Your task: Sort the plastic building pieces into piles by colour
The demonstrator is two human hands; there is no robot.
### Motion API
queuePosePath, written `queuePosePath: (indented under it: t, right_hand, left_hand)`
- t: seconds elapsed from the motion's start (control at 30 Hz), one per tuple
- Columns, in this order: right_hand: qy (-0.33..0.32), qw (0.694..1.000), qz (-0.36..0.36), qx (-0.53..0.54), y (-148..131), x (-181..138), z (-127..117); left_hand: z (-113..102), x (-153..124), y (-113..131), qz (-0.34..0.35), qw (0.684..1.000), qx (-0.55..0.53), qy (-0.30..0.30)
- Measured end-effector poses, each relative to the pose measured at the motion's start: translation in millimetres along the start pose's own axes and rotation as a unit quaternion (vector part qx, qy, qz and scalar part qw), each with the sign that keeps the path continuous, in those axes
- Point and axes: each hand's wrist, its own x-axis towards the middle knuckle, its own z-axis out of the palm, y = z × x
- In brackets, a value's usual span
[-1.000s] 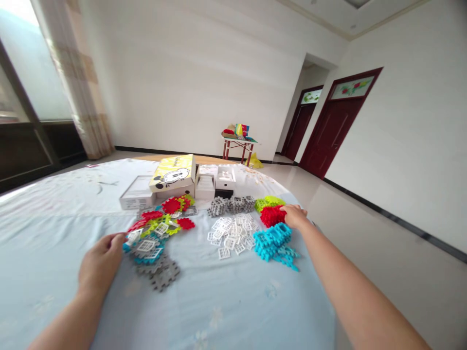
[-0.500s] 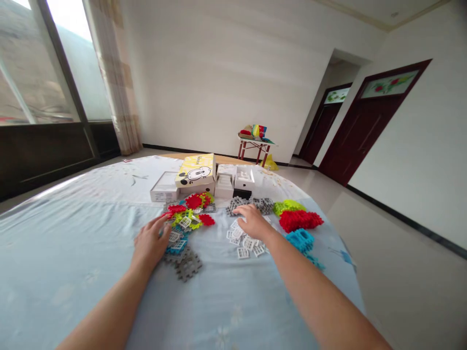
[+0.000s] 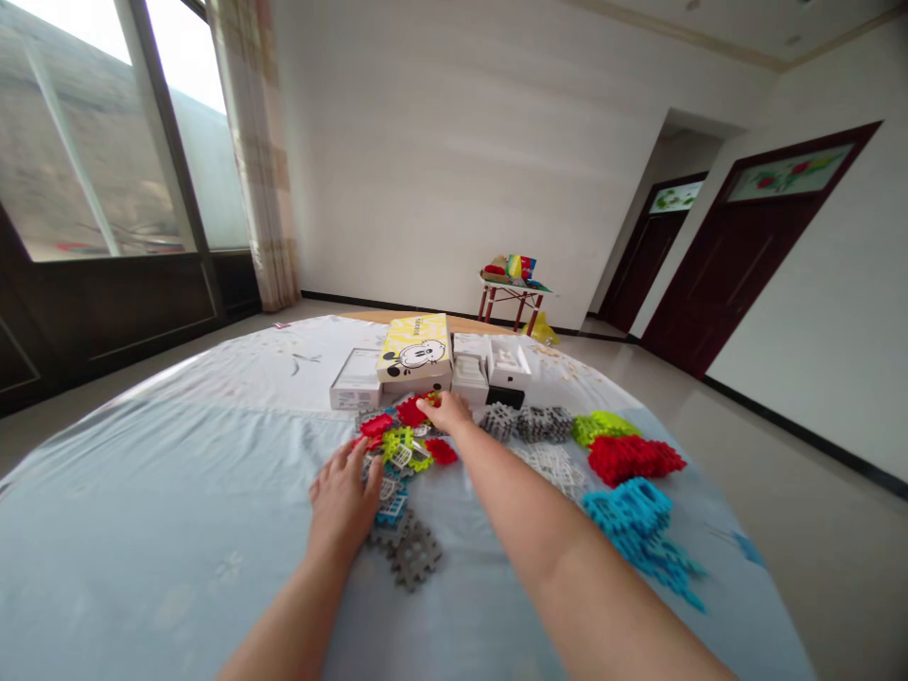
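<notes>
My left hand (image 3: 345, 497) rests at the left side of a mixed pile with its fingers spread. Its fingertips are beside red, blue and white pieces, and no piece shows in its grip. My right hand (image 3: 446, 413) reaches to the back of that pile, its fingertips closed at a red toothed building piece (image 3: 411, 410); part of the grip is hidden. Between the hands lie a lime-green toothed piece (image 3: 398, 443), another red piece (image 3: 442, 452) and small white window frames. Grey toothed pieces (image 3: 415, 556) lie at the pile's near end.
Sorted piles stand on the right: grey pieces (image 3: 545, 424), white frames (image 3: 553, 468), green (image 3: 604, 427), red (image 3: 637, 458) and blue pieces (image 3: 631, 515). Behind are a yellow cartoon box (image 3: 415, 352), white boxes (image 3: 356, 380) and a black item (image 3: 506, 397). A light-blue cloth (image 3: 177, 530) covers the round table.
My right hand has moved left from above the grey and white piles to the red piece in the mixed pile. My left hand stays beside that pile. The view has shifted slightly.
</notes>
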Motion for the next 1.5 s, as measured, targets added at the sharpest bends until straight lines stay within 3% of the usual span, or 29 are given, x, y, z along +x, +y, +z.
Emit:
queuePosePath:
  t: [0.1, 0.2, 0.43, 0.53, 0.73, 0.87, 1.0, 1.1, 1.3, 1.5]
  right_hand:
    - [0.001, 1.000, 0.000, -0.004, -6.0, 5.4, 12.1]
    - [-0.013, 0.999, -0.047, 0.003, -7.5, 2.8, 17.5]
    - [-0.023, 0.988, -0.143, 0.060, 6.9, -19.2, 11.9]
    - [-0.042, 0.981, -0.176, 0.074, 12.5, -31.1, 5.7]
    - [-0.099, 0.959, -0.252, 0.089, 17.0, -65.2, -12.0]
    - [-0.146, 0.944, -0.269, 0.121, 20.5, -85.2, -25.4]
    - [-0.044, 0.953, -0.276, 0.119, 23.9, -98.1, -40.4]
    - [0.018, 0.952, -0.284, 0.110, 30.4, -109.6, -52.4]
    - [0.027, 0.953, -0.288, 0.094, 54.7, -137.8, -66.4]
    - [0.048, 0.959, -0.258, 0.101, 72.9, -148.3, -57.6]
  left_hand:
    - [0.5, -1.4, 0.5, 0.013, 1.000, -0.008, -0.013]
    - [-2.9, -3.3, 3.6, 0.022, 0.999, -0.021, -0.024]
    - [-16.3, -4.4, 12.7, 0.018, 0.999, -0.004, -0.051]
    - [-27.6, -0.4, 14.2, 0.029, 0.995, -0.009, -0.097]
    - [-63.5, 6.7, 12.7, 0.069, 0.961, -0.051, -0.264]
    - [-74.3, 21.7, 11.3, 0.055, 0.965, 0.006, -0.258]
    - [-55.5, 58.0, 16.6, 0.101, 0.982, 0.048, -0.153]
    - [-27.4, 86.3, 24.5, 0.128, 0.984, 0.040, -0.118]
    - [17.7, 110.2, 26.2, 0.145, 0.977, 0.030, -0.151]
    - [23.1, 100.9, 16.1, 0.141, 0.972, 0.023, -0.188]
